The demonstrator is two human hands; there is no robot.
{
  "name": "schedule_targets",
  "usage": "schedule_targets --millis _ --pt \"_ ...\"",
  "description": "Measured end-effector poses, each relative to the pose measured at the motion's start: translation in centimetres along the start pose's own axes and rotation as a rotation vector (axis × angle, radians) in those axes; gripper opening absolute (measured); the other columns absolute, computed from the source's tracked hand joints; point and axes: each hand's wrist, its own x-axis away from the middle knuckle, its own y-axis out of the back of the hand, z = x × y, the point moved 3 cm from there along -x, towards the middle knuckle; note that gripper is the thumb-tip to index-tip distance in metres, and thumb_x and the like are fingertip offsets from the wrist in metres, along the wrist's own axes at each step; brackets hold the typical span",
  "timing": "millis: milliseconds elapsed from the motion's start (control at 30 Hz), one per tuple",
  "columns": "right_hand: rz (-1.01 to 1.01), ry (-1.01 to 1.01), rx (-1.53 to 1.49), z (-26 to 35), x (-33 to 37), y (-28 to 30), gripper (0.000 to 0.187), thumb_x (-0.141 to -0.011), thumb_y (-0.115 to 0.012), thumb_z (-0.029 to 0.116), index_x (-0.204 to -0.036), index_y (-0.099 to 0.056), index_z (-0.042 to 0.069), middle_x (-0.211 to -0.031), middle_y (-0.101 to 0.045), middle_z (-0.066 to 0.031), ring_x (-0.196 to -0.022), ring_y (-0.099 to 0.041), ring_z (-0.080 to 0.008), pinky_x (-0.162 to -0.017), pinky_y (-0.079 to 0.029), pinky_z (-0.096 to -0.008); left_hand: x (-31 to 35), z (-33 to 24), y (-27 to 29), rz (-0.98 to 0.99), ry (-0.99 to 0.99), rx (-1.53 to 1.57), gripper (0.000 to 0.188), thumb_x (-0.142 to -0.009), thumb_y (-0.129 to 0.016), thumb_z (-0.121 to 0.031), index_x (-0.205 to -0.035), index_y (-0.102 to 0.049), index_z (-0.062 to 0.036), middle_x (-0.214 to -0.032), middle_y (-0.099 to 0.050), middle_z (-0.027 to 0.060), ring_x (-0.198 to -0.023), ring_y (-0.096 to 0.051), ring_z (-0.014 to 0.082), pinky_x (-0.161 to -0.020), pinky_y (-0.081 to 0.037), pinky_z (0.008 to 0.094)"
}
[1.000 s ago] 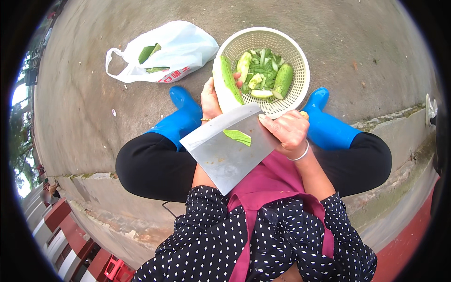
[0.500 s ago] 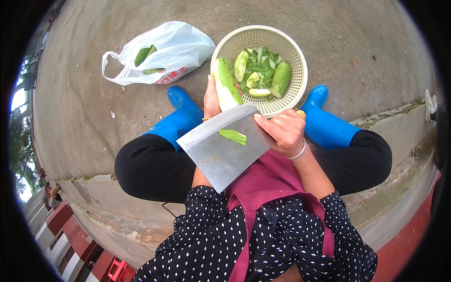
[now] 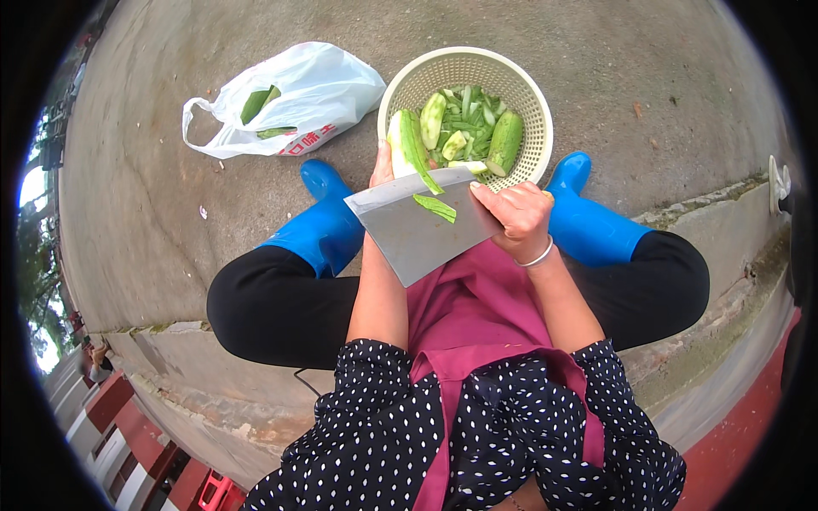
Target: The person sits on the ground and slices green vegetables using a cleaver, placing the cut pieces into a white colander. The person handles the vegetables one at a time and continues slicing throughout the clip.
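Observation:
My left hand (image 3: 382, 167), partly hidden behind the blade, is closed round a half-peeled green gourd (image 3: 399, 143). The gourd is tilted over the near left rim of a cream colander (image 3: 538, 100), with pale flesh on one side and green skin on the other. My right hand (image 3: 518, 218) grips a wide cleaver (image 3: 426, 247) by its handle end, the blade lying across the gourd's near end. A loosened peel strip (image 3: 426, 175) overlaps the blade's edge. Another short peel piece (image 3: 435, 209) rests on the flat of the blade. Inside the colander lie gourd pieces (image 3: 507, 143) and green peelings (image 3: 477, 115).
To the left of the colander, a white plastic bag (image 3: 328, 85) on the concrete ground (image 3: 204, 255) holds more green gourds (image 3: 258, 104). Blue boots (image 3: 328, 217) stand on either side of my hands. A low concrete ledge (image 3: 699, 204) runs along the right.
The cleaver has moved up along the gourd, away from my body, and a strip of peel now curls over its edge. The peel piece on the blade has shifted with it.

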Motion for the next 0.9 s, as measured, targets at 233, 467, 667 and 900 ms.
schedule_targets --millis 233,467,667,900 --pt "-0.009 -0.168 0.220 -3.0 1.6 -1.0 0.016 -0.078 -0.070 0.011 -0.094 -0.071 0.008 -0.066 -0.064 -0.0049 -0.057 -0.062 -0.0206 -0.052 -0.042 -0.0341 0.3 0.6 -3.4 -0.163 -0.048 0.162 0.047 -0.102 -0.040 -0.038 -0.135 -0.046 -0.0050 -0.129 -0.056 0.0157 -0.111 -0.059 0.0295 -0.095 -0.050 0.0450" --pt "0.089 -0.004 -0.061 1.2 -0.3 0.6 0.026 -0.067 -0.073 0.007 -0.093 -0.072 0.009 -0.057 -0.056 0.0000 -0.049 -0.053 -0.0183 -0.050 -0.038 -0.0318 0.6 0.9 -0.4 -0.199 -0.064 -0.140 0.050 -0.098 -0.044 -0.049 -0.124 -0.055 -0.0081 -0.110 -0.064 0.0164 -0.091 -0.066 0.0269 -0.078 -0.056 0.0417" --pt "0.044 0.034 -0.081 1.8 -0.3 0.1 0.024 -0.069 -0.075 0.006 -0.093 -0.071 0.008 -0.054 -0.052 0.0002 -0.047 -0.052 -0.0172 -0.049 -0.036 -0.0314 0.2 1.3 -1.0 -0.168 -0.079 -0.046 0.048 -0.098 -0.046 -0.048 -0.124 -0.055 -0.0084 -0.110 -0.065 0.0155 -0.090 -0.066 0.0267 -0.077 -0.056 0.0416" --pt "-0.035 0.013 0.019 0.6 -0.1 -0.2 0.024 -0.068 -0.075 0.007 -0.092 -0.073 0.008 -0.054 -0.055 -0.0003 -0.047 -0.054 -0.0164 -0.047 -0.038 -0.0303 0.1 1.5 -1.0 -0.127 -0.036 0.011 0.047 -0.097 -0.048 -0.046 -0.124 -0.055 -0.0086 -0.109 -0.065 0.0143 -0.089 -0.066 0.0265 -0.076 -0.056 0.0415"
